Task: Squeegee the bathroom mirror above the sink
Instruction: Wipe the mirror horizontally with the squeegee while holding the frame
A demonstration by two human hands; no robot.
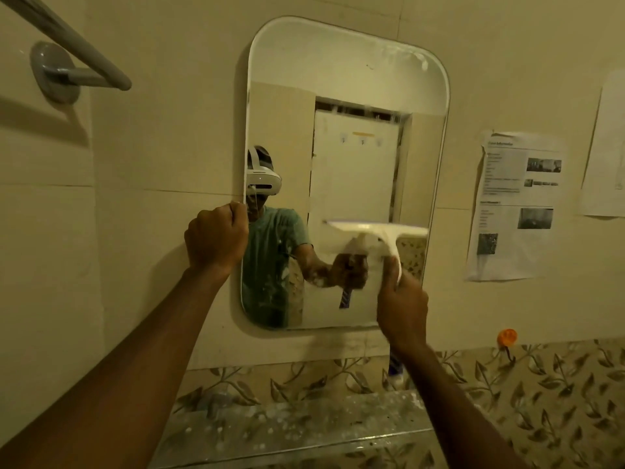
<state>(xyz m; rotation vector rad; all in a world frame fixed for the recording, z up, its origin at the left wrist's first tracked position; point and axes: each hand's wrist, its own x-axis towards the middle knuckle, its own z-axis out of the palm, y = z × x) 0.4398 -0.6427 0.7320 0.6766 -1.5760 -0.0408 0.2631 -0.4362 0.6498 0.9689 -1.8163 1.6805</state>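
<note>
A tall mirror [351, 82] with rounded corners hangs on the cream tiled wall. My right hand [402, 306] is closed around the handle of a white squeegee [378, 231]. Its blade lies level against the lower right part of the glass. My left hand [216, 238] grips the mirror's left edge at mid height. Foam streaks cling to the mirror's top right corner and left edge. The glass reflects a person with a headset and a white door.
A grey towel rail [67, 62] juts from the wall at upper left. Printed paper sheets [514, 204] are stuck to the wall right of the mirror. An orange hook [506, 337] sits above leaf-patterned tiles. A glass shelf [304, 431] runs below the mirror.
</note>
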